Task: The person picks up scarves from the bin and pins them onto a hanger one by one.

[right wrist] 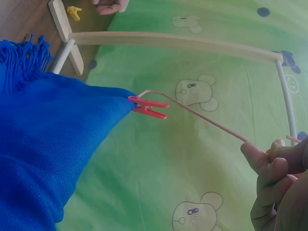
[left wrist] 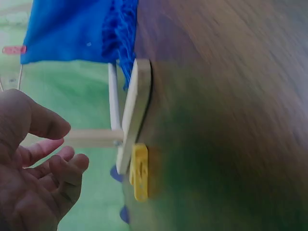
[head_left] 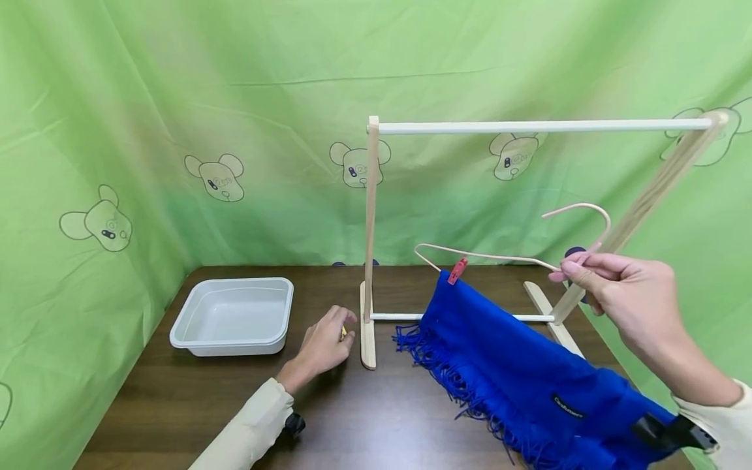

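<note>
My right hand [head_left: 637, 294] pinches a thin pink clothes hanger [head_left: 578, 206] just under its hook. A red clothespin [head_left: 458, 270] clips a blue fringed scarf [head_left: 505, 346] to the hanger's left end; the scarf slants down toward my right wrist. Over the table by the rack's left foot, my left hand [head_left: 326, 339] has its fingers loosely bent. A yellow clothespin [left wrist: 140, 172] lies on the table beside that foot, apart from the left fingertips in the left wrist view and mostly hidden by the hand in the head view.
A wooden rack with a white top rail [head_left: 529, 126] stands at the back right, partly behind the scarf. A white plastic tub [head_left: 235, 349] sits on the brown table [head_left: 176, 405] at the left. Green cloth [head_left: 282, 85] hangs behind.
</note>
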`<state>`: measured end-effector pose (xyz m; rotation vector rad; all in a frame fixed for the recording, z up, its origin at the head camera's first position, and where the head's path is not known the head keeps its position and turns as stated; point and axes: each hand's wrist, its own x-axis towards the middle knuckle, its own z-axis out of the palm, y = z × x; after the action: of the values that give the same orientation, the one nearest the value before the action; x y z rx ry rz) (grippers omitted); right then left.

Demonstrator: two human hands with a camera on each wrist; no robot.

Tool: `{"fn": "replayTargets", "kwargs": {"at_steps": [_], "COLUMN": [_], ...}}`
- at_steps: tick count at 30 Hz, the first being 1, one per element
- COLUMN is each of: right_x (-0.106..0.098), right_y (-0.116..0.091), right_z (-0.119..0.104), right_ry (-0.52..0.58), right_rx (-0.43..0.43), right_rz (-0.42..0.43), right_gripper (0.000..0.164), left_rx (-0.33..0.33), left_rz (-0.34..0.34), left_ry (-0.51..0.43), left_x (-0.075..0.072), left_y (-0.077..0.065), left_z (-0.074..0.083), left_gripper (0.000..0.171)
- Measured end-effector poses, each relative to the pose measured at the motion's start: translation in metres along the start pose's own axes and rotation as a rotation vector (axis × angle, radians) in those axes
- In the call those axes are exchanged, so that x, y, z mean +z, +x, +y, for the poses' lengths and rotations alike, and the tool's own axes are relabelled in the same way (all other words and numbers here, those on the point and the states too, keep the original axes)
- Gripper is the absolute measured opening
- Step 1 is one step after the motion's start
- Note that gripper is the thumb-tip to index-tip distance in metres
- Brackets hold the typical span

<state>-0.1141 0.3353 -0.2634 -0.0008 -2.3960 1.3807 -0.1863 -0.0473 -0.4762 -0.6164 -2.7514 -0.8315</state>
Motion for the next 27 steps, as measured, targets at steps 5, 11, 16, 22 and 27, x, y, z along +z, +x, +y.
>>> {"fn": "replayTargets", "kwargs": {"at_steps": [5,11,16,22,27], "right_x": [-0.002,-0.001,0.0,0.002,0.003], "right_y": [0.002,0.005,0.005,0.005,0.006], "right_z": [-0.002,-0.002,-0.001,0.001,0.002], "right_ry": [0.06,0.122,0.102,0.103,0.137], "right_rx": [-0.007,-0.019,-0.016,-0.01,0.001], "right_rz": [-0.003,0.003,-0.006,-0.009,-0.011], "right_gripper": [0.02,0.018,0.018,0.018,0.018], "left_rx": [-0.02,-0.026,-0.052,-0.084,-0.098], "left_rz": [-0.001,0.005,-0.015,-0.09,-0.142], "left_ry": [0.009,0.058,0.087,0.119,0.149], "left_x": [-0.002,0.002,0.007,0.012,0.013], "left_y": [-0.002,-0.003,-0.002,0.0,0.001], "left_z": [-0.013,-0.026,-0.034,-0.042,-0.045], "left_gripper": [0.024,0.03,0.031,0.038,0.045]}}
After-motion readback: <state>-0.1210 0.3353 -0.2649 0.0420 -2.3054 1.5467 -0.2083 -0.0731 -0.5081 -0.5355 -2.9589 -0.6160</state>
